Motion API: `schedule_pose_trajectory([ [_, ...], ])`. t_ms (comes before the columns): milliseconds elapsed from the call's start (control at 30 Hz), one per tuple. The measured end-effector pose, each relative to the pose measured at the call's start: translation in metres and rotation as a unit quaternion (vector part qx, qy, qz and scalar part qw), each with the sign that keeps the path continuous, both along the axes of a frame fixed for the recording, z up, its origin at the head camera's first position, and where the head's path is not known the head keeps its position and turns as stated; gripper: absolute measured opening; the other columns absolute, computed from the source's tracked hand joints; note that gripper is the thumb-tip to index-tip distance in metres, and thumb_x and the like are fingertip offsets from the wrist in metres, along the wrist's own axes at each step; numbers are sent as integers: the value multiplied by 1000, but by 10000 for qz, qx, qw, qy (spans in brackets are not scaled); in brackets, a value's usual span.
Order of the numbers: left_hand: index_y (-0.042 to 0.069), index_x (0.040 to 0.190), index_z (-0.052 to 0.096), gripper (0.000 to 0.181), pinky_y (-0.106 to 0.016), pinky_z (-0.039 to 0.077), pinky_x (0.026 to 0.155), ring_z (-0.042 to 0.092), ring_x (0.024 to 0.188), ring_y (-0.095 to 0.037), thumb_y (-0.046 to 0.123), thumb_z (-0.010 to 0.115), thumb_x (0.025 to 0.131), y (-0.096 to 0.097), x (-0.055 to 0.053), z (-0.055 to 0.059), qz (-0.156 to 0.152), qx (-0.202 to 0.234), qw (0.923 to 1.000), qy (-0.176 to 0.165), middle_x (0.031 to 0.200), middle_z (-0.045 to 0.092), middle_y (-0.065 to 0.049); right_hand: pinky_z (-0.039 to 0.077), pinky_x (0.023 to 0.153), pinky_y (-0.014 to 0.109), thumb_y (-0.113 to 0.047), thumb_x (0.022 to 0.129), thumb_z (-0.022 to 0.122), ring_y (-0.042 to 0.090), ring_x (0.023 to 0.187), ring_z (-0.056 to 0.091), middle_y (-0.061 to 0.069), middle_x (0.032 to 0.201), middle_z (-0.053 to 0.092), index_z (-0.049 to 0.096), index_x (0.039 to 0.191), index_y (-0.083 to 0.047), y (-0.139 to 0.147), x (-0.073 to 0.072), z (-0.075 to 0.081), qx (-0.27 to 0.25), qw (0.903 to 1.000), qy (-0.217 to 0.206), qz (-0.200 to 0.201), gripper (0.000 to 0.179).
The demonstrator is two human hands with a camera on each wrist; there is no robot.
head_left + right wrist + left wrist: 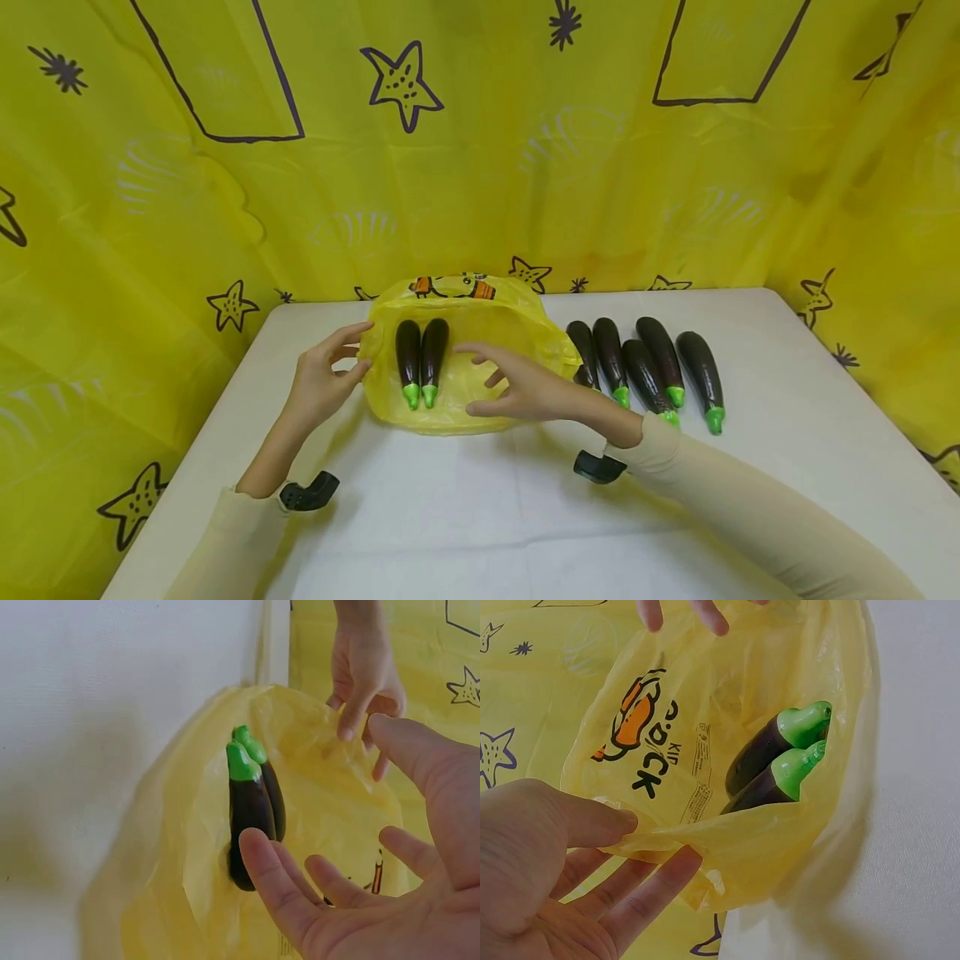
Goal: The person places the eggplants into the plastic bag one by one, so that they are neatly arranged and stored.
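A yellow plastic bag (pixel 480 400) lies on the table with its mouth spread wide. Two dark eggplants (pixel 408 358) with green stem ends lie side by side inside it, also seen in the left wrist view as eggplants (pixel 761 757). My left hand (pixel 322 379) pinches the left edge of the bag between thumb and fingers. Over the right part of the bag hovers my right hand (pixel 517 387), fingers spread and loosely bent, holding nothing. The right wrist view shows this right hand (pixel 375 892) with its fingertips overlapping the eggplants (pixel 251 810).
Several more eggplants (pixel 701 375) lie in a loose row to the right of the bag, partly behind the right forearm. A white cloth covers the table (pixel 450 508). A yellow patterned curtain (pixel 480 192) hangs at the back and sides.
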State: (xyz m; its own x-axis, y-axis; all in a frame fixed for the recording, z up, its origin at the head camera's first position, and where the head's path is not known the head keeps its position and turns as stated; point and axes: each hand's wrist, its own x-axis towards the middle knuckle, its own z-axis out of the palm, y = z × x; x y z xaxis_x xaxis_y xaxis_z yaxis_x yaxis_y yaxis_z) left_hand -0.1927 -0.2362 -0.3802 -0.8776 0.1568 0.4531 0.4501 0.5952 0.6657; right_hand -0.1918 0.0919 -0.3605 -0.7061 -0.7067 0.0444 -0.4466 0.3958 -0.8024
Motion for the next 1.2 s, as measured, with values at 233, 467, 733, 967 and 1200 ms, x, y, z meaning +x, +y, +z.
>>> schedule_pose_trajectory([
  [233,6,139,63,55,-50,63,79,70,105,-38,-12,74,87,0,0,0,-9,-15,10000,28,134,65,-18,61,89,34,-26,93,79,38,118,62,14,150,49,37,158,-21,21,5,8,-200,9995,84,-224,78],
  [467,6,139,63,55,-48,63,77,70,105,-38,-12,74,87,-1,-1,-1,-3,-13,10000,32,134,66,-18,60,89,33,-22,92,80,30,113,66,11,146,52,41,156,-22,50,5,16,-486,9970,283,-524,75],
  [733,5,138,63,56,-51,63,78,70,104,-39,-14,74,86,-1,-3,-2,-39,-16,9999,121,135,65,-18,62,83,32,-13,92,79,29,108,67,18,144,53,42,155,-18,85,1,23,-769,9922,484,-855,73],
  [967,5,138,63,55,-44,64,76,71,104,-38,-13,74,87,-1,-3,-2,-58,-25,9999,120,134,65,-18,63,77,30,-7,93,77,21,100,69,15,138,56,43,156,-24,115,-2,22,-818,9856,937,-1147,73],
  [1200,4,138,63,55,-53,61,82,71,103,-39,-13,73,87,1,-2,-1,-83,-3,9999,139,134,65,-19,61,80,24,-8,95,75,23,105,68,12,142,54,43,156,-23,137,0,22,-671,9789,1254,-1465,71],
])
